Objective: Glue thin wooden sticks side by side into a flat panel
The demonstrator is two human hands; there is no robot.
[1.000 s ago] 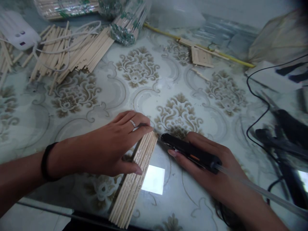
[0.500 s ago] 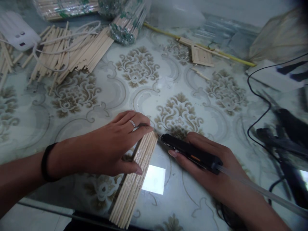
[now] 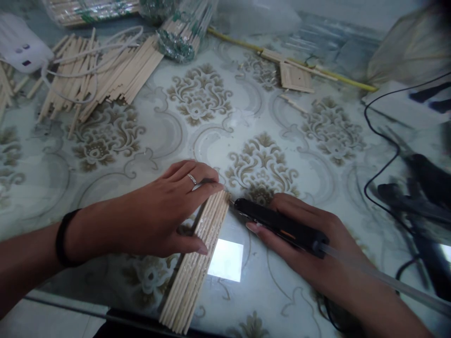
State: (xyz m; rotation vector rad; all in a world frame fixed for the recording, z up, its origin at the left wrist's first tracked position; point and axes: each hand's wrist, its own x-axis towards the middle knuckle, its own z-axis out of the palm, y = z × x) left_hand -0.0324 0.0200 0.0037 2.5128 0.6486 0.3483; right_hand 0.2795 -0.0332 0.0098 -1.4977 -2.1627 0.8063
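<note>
My left hand (image 3: 176,211), with a ring and a black wristband, grips the upper part of a narrow panel of wooden sticks (image 3: 188,286). Its thumb presses on the panel's top face and its fingers curl at the far end. Shiny streaks run along the sticks. My right hand (image 3: 310,244) is closed round a black glue gun (image 3: 278,225), from whose back a long translucent glue stick (image 3: 387,281) sticks out. The gun's nozzle is at the panel's far right corner; whether it touches the wood I cannot tell.
Loose wooden sticks (image 3: 123,72) lie far left beside a white power strip (image 3: 23,44) with its cord. Bagged sticks (image 3: 185,30) are behind them. A small stick panel (image 3: 296,77) rests near a yellow rod (image 3: 348,80). Black-handled tools (image 3: 412,202) and a black cable (image 3: 382,173) occupy the right.
The whole view has shifted slightly. The glue gun's nozzle has moved a little along the panel's far right corner, towards me. My left hand keeps its grip on the panel.
</note>
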